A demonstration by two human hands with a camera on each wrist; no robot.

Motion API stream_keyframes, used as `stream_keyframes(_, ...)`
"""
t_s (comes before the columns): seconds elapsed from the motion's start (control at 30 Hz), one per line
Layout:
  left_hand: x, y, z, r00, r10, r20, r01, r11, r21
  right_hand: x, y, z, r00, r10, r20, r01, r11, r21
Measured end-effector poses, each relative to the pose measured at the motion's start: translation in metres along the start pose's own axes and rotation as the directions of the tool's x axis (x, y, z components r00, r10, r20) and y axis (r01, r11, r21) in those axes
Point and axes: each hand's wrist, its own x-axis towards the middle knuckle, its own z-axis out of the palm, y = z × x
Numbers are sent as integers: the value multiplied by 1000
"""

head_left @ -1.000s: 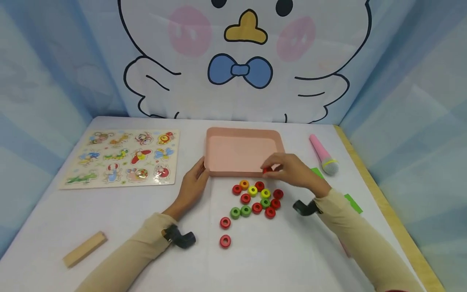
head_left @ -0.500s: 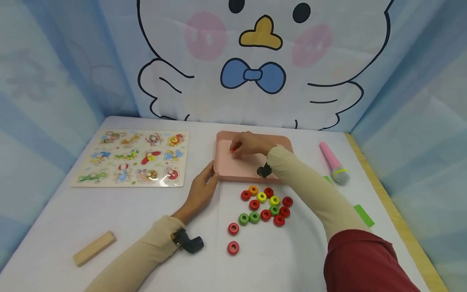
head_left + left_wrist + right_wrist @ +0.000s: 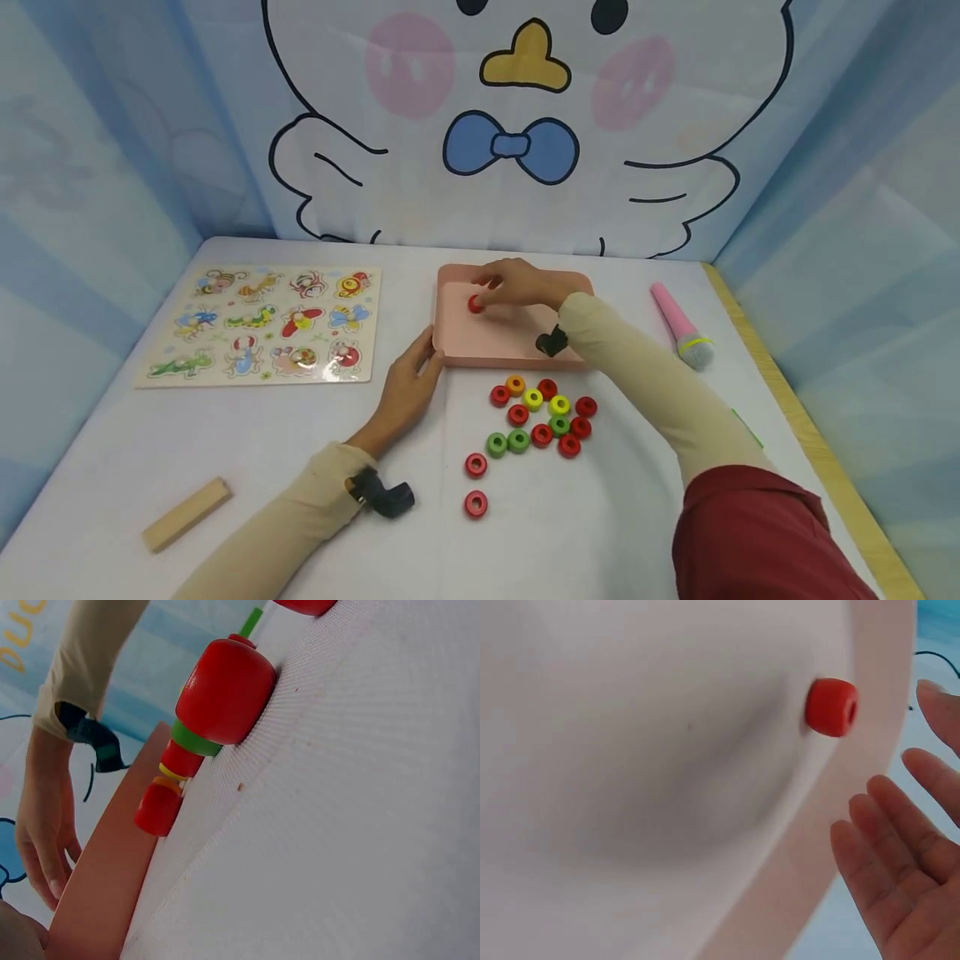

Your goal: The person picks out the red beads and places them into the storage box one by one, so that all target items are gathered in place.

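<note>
On the white table (image 3: 225, 433) stood a pink tray (image 3: 502, 350). A red bead (image 3: 475, 304) lay inside it, just beside the right hand (image 3: 517, 283), whose fingers were spread and empty. The left hand (image 3: 405, 387) rested flat against the tray's near-left corner.

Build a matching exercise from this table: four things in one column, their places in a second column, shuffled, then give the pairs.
Things:
1. red bead
2. insect puzzle board
3. pink toy microphone
4. wooden block

Places:
A. near left corner of the table
B. right of the pink tray
C. inside the tray
D. far left, lying flat

Pairs: 1-C, 2-D, 3-B, 4-A
</note>
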Motion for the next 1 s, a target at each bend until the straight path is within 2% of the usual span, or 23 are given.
stream_keyframes(0.2,5,3,0,1000,-13,6,13,1000,15,-48,4,-20,998,-50,-31,48,998,-51)
stream_keyframes(0.37,8,6,-2,1000,0,19,-1,1000,15,-94,5,-23,993,-87,-84,87,996,0)
stream_keyframes(0.47,8,5,-3,1000,-3,24,2,1000,18,-126,11,-13,985,-106,-135,112,993,44)
stream_keyframes(0.7,9,6,-5,999,5,31,-6,1000,20,-204,33,26,964,-125,-234,153,983,103)
stream_keyframes(0.8,9,8,-4,1000,5,29,-6,1000,15,-217,42,38,965,-120,-232,151,981,120)
stream_keyframes(1.0,1,2,1,999,-43,21,43,999,-6,-222,57,62,983,-120,-139,139,980,139)
